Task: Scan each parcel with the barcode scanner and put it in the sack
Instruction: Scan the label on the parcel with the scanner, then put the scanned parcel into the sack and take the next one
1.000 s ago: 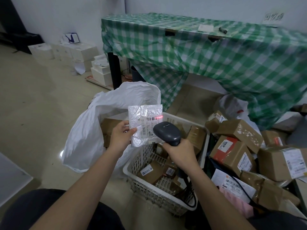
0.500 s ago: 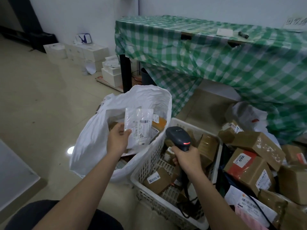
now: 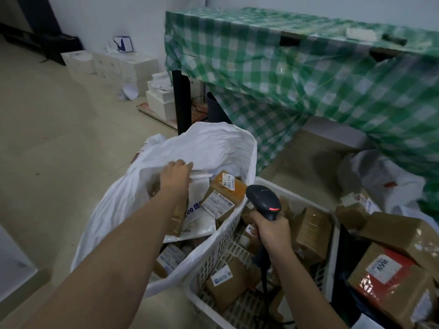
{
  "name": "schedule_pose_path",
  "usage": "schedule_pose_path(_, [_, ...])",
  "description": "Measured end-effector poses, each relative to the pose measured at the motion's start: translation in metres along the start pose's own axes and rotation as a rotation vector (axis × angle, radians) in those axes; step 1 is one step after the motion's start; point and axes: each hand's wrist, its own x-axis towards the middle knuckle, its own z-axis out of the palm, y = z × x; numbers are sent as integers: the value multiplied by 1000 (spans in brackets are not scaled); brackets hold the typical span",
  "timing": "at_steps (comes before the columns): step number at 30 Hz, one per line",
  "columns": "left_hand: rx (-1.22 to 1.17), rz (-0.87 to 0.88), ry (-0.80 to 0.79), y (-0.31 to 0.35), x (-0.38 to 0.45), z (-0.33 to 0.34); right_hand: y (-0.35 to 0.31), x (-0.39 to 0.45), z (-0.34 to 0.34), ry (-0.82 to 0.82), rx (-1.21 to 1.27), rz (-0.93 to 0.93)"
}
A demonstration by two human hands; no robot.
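Note:
The white sack point(image 3: 118, 205) stands open on the floor and holds several parcels, among them a brown box with labels point(image 3: 225, 193). My left hand point(image 3: 177, 174) reaches into the sack's mouth and pinches a thin white bubble-wrap parcel point(image 3: 202, 175), seen edge-on and blurred. My right hand point(image 3: 270, 231) grips the handle of the black barcode scanner point(image 3: 262, 200) over the white basket point(image 3: 297, 194); a red light glows on the scanner's head. More brown parcels point(image 3: 228, 281) lie in the basket.
A heap of cardboard parcels, one with red tape point(image 3: 389, 274), lies to the right of the basket. Behind stands a table under a green checked cloth point(image 3: 308, 74). White boxes point(image 3: 133, 67) are stacked along the far wall. Bare floor spreads to the left.
My left hand has carried the white parcel from in front of the scanner leftward and down into the sack's mouth. The scanner has dropped slightly and stays over the basket.

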Motion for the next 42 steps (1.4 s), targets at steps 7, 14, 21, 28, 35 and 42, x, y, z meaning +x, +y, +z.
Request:
schedule_pose_path(7, [-679, 26, 102, 42, -47, 17, 24, 5, -36, -3, -77, -23])
schedule_pose_path(14, [-796, 107, -180, 113, -118, 66, 62, 7, -92, 64, -153, 70])
schedule_pose_path(21, [-700, -39, -413, 146, -119, 162, 100, 42, -92, 42, -98, 136])
schedule_pose_path(28, [-614, -151, -370, 171, -46, 249, 119, 101, -77, 67, -83, 93])
schedule_pose_path(35, [-554, -332, -377, 198, -13, 310, 128, 129, -70, 70, -192, 39])
schedule_pose_path(42, [-586, -271, -320, 186, -34, 276, 134, 131, -72, 129, -90, 102])
